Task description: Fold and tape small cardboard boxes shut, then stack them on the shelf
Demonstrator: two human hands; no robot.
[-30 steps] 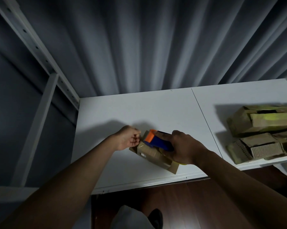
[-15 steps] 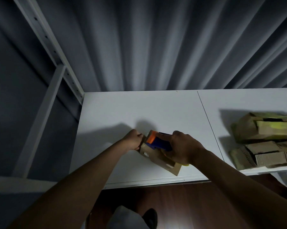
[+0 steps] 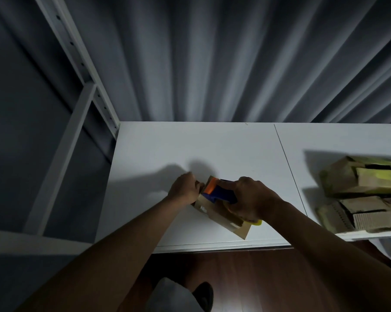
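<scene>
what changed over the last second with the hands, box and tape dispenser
Little changed. The left hand closed in from beside the small cardboard box to grip its far end. The right hand keeps the blue and orange tape dispenser pressed on the box top. The pile of boxes stays put.

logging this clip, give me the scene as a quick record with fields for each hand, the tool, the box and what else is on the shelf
left hand: left hand grips the far end of the cardboard box
right hand: right hand grips the tape dispenser, pressing it onto the box
tool: blue body, orange front end, on top of the box
box: small, brown, lying on the white shelf near its front edge
other items: pile of cardboard boxes at the right, apart from the work
tape state: cannot tell
</scene>
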